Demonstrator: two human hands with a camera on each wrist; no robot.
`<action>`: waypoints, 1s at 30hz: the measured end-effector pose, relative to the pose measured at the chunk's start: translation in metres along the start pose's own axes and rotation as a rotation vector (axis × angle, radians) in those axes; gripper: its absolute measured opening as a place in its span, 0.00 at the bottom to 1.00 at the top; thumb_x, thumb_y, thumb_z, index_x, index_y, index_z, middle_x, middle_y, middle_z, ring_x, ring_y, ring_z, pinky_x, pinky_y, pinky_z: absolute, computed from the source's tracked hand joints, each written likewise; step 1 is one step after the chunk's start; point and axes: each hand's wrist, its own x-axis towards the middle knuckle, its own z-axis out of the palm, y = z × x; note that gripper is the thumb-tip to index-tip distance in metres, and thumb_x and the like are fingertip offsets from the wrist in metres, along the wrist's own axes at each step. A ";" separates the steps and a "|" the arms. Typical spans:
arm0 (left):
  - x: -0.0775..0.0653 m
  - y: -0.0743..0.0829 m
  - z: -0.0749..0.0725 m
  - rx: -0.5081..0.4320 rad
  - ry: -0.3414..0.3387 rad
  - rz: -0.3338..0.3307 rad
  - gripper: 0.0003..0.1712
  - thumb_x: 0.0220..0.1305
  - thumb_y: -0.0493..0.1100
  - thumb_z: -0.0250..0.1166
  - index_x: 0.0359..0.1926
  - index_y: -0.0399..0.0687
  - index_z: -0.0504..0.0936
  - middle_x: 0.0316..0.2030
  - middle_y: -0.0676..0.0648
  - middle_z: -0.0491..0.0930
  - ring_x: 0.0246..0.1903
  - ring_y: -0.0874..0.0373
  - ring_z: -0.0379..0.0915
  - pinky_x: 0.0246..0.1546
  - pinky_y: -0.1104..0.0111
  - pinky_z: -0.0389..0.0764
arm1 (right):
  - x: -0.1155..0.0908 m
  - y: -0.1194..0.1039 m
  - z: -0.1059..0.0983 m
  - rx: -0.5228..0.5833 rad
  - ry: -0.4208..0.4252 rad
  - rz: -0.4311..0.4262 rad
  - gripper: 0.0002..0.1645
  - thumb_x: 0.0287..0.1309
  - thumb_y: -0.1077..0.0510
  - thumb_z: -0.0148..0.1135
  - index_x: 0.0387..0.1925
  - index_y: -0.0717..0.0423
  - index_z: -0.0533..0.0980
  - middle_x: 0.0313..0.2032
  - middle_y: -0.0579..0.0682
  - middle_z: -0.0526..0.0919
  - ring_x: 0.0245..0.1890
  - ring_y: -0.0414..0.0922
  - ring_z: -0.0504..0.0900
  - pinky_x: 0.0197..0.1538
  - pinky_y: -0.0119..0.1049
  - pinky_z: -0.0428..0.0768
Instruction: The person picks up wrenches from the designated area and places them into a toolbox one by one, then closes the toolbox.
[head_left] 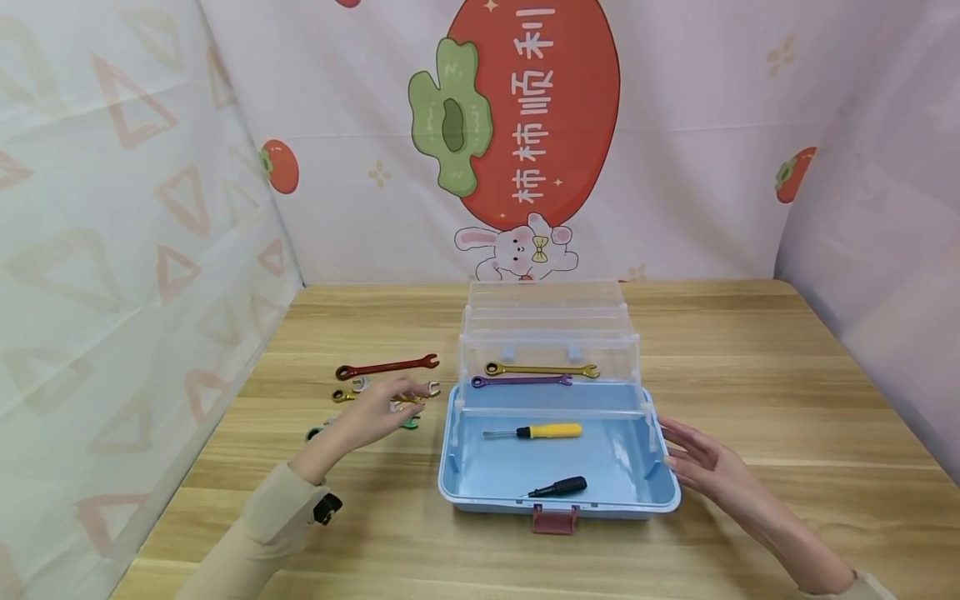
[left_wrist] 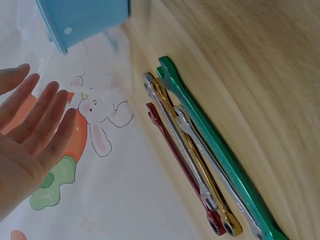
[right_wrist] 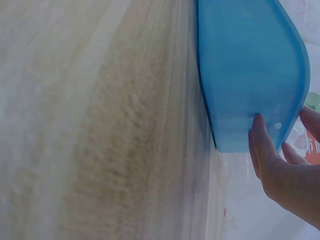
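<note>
Left hand: we see the left hand (head_left: 378, 412) above the loose wrenches, its fingers extended and slightly spread, the thumb apart, pinching nothing.
Right hand: our right hand (head_left: 716, 475) touches the end of the blue box (head_left: 498, 462) with fairly straight fingers, thumb by the rim; we cannot tell how firmly it presses.
Screwdrivers: we count two inside the box, between the two hands' fingers; the yellow screwdriver (head_left: 553, 431) and the black screwdriver (head_left: 572, 486) look done.
Loose wrenches: we find five on the table (head_left: 787, 375), below and around the left fingers. The red wrench (head_left: 386, 367) lies beyond them, the green wrench (left_wrist: 217, 137) nearest us, with the short silver wrench (left_wrist: 217, 171), the gold wrench (left_wrist: 207, 176) and the long silver wrench (left_wrist: 177, 137) between. All remain outside the box, so we judge these to be what is left.
Purple wrench: we see the purple wrench (head_left: 522, 380) and another gold-coloured one (head_left: 542, 368) through clear plastic, beyond and left of the right fingers; we cannot tell whether they sit in a tray or behind the box, so we leave them uncounted.
Lid: the clear lid (head_left: 547, 321) stands raised beyond the right fingers, so we judge closing is not yet done.
</note>
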 end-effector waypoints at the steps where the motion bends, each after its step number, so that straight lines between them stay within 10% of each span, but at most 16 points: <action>1: -0.002 -0.002 0.000 0.006 -0.004 -0.014 0.11 0.56 0.35 0.61 0.41 0.40 0.78 0.38 0.44 0.78 0.38 0.51 0.75 0.38 0.61 0.76 | 0.000 0.000 0.000 0.001 0.002 0.002 0.38 0.60 0.58 0.51 0.65 0.65 0.46 0.62 0.69 0.51 0.46 0.26 0.71 0.45 0.28 0.73; 30: -0.033 -0.047 -0.011 0.158 -0.132 -0.191 0.13 0.51 0.34 0.63 0.40 0.38 0.79 0.37 0.45 0.79 0.35 0.52 0.74 0.35 0.62 0.75 | -0.001 0.000 0.001 0.013 0.005 -0.013 0.37 0.60 0.59 0.51 0.65 0.66 0.46 0.62 0.71 0.49 0.47 0.26 0.70 0.45 0.28 0.73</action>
